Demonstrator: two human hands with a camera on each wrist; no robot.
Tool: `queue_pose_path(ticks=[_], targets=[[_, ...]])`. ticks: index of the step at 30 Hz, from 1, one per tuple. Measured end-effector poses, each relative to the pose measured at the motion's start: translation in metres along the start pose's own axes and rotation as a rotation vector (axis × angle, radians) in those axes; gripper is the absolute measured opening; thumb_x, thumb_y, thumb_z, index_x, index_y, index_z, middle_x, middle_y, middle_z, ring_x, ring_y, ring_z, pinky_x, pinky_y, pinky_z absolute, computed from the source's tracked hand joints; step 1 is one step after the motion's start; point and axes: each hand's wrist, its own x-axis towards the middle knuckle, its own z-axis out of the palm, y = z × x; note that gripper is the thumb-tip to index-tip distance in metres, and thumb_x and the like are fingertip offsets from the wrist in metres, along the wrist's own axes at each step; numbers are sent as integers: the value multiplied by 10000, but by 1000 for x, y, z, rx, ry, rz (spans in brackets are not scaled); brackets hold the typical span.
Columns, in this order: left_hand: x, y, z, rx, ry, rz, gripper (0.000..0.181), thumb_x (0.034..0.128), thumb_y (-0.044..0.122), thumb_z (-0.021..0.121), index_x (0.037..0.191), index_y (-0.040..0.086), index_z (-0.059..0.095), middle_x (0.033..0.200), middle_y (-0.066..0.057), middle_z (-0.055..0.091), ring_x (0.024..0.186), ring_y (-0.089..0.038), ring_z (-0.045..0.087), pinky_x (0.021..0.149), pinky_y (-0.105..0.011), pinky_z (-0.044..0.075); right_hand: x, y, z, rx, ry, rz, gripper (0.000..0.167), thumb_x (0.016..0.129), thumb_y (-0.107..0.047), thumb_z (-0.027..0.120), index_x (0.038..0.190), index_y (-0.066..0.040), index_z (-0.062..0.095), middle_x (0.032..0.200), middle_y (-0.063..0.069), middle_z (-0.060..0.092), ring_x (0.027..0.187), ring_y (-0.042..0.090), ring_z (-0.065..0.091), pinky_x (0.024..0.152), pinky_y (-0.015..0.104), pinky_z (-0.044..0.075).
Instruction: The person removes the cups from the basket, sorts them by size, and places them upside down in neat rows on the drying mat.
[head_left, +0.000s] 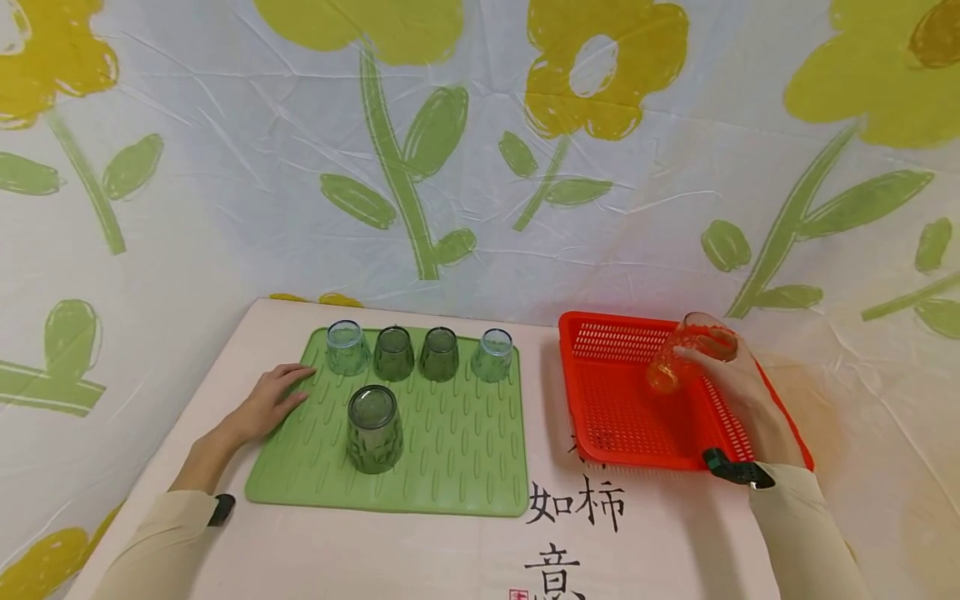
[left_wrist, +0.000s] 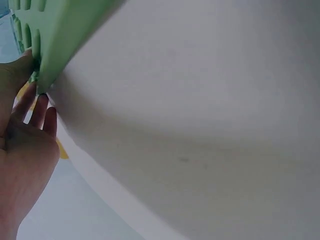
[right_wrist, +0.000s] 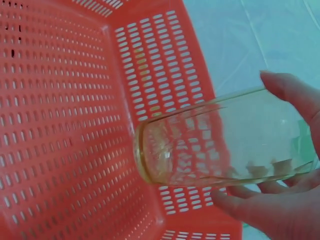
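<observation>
My right hand (head_left: 731, 371) grips a clear amber-tinted drinking glass (right_wrist: 195, 142), held tilted over the right part of a red plastic basket (head_left: 566, 367). In the right wrist view the glass's thick base points into the basket, and thumb and fingers lie on opposite sides of it. My left hand (head_left: 266, 400) rests at the left edge of a green ribbed drying mat (head_left: 450, 467), its fingertips touching that edge in the left wrist view. Toward the mat's front left stands a tall grey glass (head_left: 375, 429), upside down.
Along the mat's back edge stand a bluish glass (head_left: 347, 350), two dark grey glasses (head_left: 394, 354) and another bluish glass (head_left: 492, 357). The pale table cover (head_left: 420, 554) bears black brush characters. Behind the table hangs a flower-printed sheet (head_left: 480, 192).
</observation>
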Motion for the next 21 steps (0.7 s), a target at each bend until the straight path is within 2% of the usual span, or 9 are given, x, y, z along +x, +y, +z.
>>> queue_pose_path(ticks=[1,6,10,12,13,15,18,20,21], targets=[[0,0,0,1,-2,-3,398,951,-79,651,1325,-167,548,1332,-394,492,1215,-589,437,964,-710,349,-2,0,0,-19,15,10,807,957,-317,753,1579,-158,264,1429,-1,421,1129,68,459,805,126,501],[1,1,1,0,10,13,390,932,-103,662,1300,-179,558,1316,-401,500,1206,-593,449,942,-698,354,-11,-2,5,37,46,18,784,944,-332,766,1572,-258,302,1484,3,398,1229,126,429,872,163,499],[0,3,2,-1,34,24,390,918,-115,672,1288,-176,567,1309,-406,503,1204,-588,457,925,-679,345,-18,-5,12,-1,69,54,824,950,-423,735,1598,-325,235,1548,28,345,1294,172,376,1090,383,451],[1,5,2,-2,40,15,395,920,-101,680,1294,-164,569,1318,-402,502,1207,-578,457,917,-659,342,-21,-7,15,5,68,54,812,958,-430,722,1597,-336,230,1562,36,329,1310,183,360,1147,490,387],[1,6,1,-4,40,6,397,924,-93,680,1299,-160,568,1325,-401,498,1211,-575,454,917,-656,340,-22,-8,17,22,64,47,793,962,-417,719,1588,-336,239,1555,32,336,1311,181,360,1152,507,376],[2,10,0,-9,40,-14,401,935,-76,678,1311,-151,564,1337,-400,490,1215,-574,444,916,-657,344,-25,-9,21,66,56,22,744,966,-367,728,1557,-333,278,1508,-1,379,1296,162,375,1117,415,417],[5,16,-3,-15,38,-35,410,949,-57,670,1331,-148,552,1350,-404,478,1215,-584,433,927,-685,355,-29,-11,26,109,48,-16,705,961,-304,745,1524,-313,320,1415,-92,427,1261,114,394,966,243,466],[7,20,-5,-23,42,-42,406,962,-47,658,1337,-151,546,1351,-409,476,1217,-593,431,943,-709,358,-32,-11,29,106,46,-35,707,961,-291,746,1530,-303,328,1389,-118,442,1250,104,405,911,212,459],[8,23,-5,-27,46,-45,402,969,-43,651,1340,-153,545,1351,-410,479,1221,-593,436,953,-713,363,-33,-12,31,100,42,-39,710,964,-291,743,1538,-303,325,1388,-125,440,1252,102,399,929,233,453]])
